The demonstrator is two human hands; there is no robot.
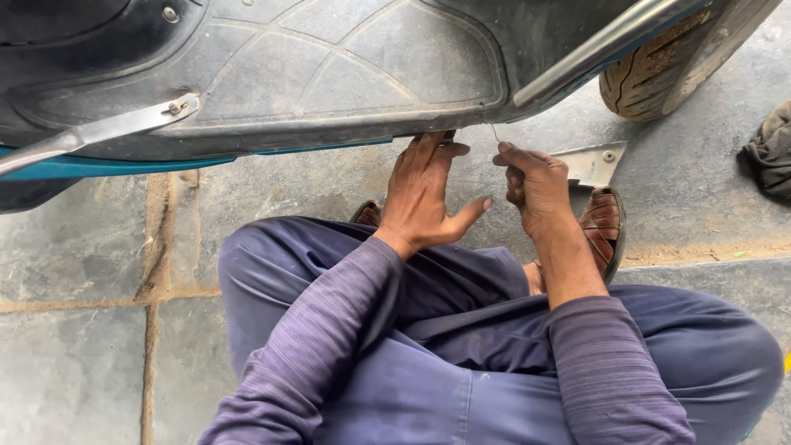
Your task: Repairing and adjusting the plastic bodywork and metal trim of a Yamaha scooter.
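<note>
We see left hand (424, 194) spread wide, fingertips under edge of black rubber scooter footboard (329, 58). Right hand (535, 185) pinches thin grey wire (494, 132) just beside it. We advise: keep wire taut, steady the edge.

Left hand's fingertips (437, 142) hidden under scooter floorboard (329, 66); tyre (651, 78) cut off by the top edge.

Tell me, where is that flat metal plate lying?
The flat metal plate lies on the stone floor, right of the right hand, above the brown sandal.
</note>
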